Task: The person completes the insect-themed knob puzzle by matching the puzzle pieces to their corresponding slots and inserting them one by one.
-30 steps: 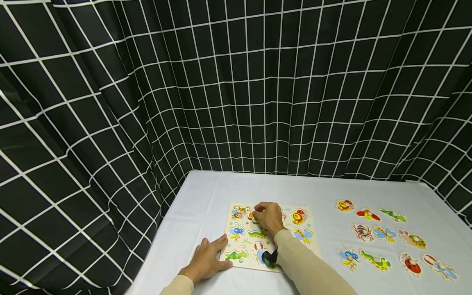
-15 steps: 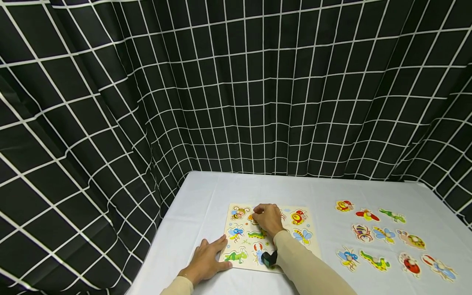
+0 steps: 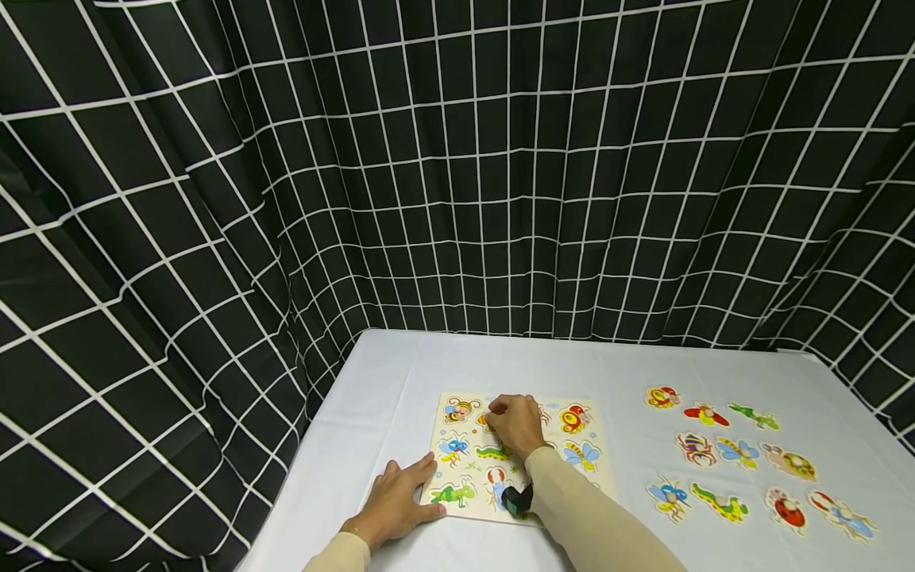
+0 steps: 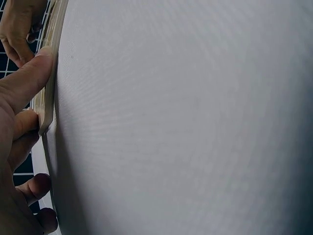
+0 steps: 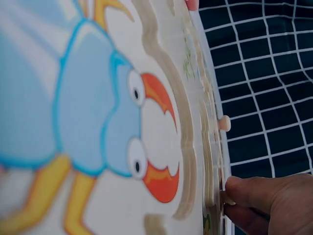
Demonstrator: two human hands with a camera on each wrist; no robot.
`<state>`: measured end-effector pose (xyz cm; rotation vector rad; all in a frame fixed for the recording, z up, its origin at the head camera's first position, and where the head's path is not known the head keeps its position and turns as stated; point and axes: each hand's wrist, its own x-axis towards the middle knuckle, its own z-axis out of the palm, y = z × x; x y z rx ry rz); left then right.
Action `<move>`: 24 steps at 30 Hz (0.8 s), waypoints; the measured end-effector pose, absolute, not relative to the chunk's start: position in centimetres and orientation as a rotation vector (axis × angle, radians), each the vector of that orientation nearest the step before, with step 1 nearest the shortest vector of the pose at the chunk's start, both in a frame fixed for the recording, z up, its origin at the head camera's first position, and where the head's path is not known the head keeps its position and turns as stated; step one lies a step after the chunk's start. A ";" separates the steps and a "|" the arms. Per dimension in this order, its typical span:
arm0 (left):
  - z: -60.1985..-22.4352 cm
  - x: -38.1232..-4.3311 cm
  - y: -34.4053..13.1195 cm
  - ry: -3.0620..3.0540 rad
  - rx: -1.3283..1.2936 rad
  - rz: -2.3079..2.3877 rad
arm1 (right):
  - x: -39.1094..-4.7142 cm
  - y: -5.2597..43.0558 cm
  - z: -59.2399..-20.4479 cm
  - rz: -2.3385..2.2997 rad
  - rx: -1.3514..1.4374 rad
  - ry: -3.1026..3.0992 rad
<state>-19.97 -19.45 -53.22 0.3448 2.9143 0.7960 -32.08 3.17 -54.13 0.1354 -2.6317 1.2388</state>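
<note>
Puzzle knob (image 5: 229, 199) in right hand (image 5: 276, 203), apparent pinch.

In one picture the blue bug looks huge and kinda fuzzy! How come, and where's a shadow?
Right wrist view: the blue beetle drawing looks soft, probably because it's so close, and the puzzle board looks curved; left wrist view: a dark shadow crosses the white cloth near the board's corner, and the right edge dims; head view: fairly even light.
</note>
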 end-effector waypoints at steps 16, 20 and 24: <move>-53.4 -20.0 -19.4 2.897 0.356 0.793 | -32.0 3.7 -53.6 1.396 0.057 -2.591; -53.3 -19.9 -19.4 2.902 0.349 0.789 | -32.1 4.1 -52.1 1.541 0.040 -2.538; -53.2 -19.9 -19.5 2.913 0.348 0.787 | -32.3 4.5 -50.1 1.576 0.088 -2.473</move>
